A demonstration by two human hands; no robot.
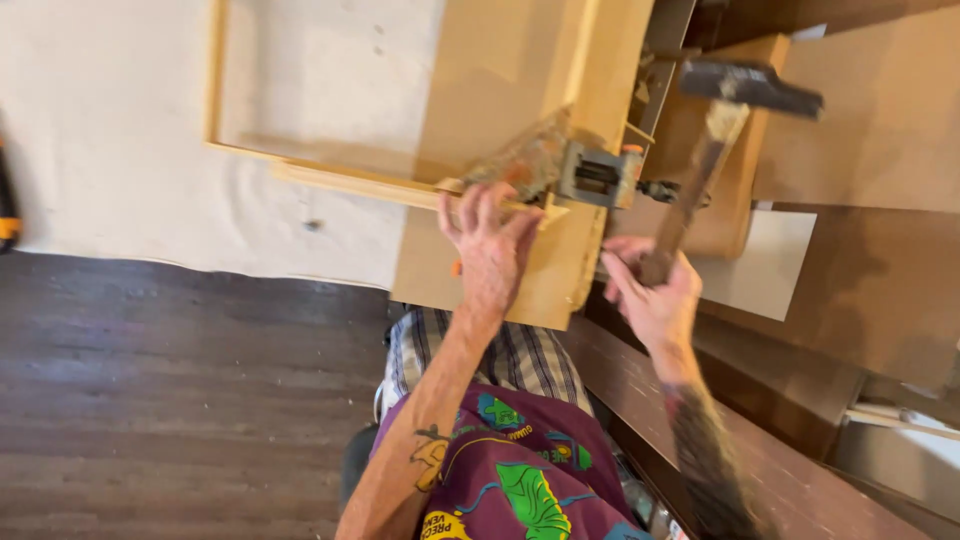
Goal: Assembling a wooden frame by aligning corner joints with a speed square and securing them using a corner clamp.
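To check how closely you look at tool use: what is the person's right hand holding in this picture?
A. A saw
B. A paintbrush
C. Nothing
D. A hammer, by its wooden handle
D: the right hand grips the wooden handle of a hammer with its dark head raised, while the left hand presses on the wooden frame.

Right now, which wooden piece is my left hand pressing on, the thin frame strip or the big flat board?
The thin frame strip: the left hand has its fingers over it by the corner clamp, while the big flat board lies underneath.

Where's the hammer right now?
The wooden-handled hammer with a dark metal head is in the right hand, raised at upper right of the head view, just right of the metal corner clamp.
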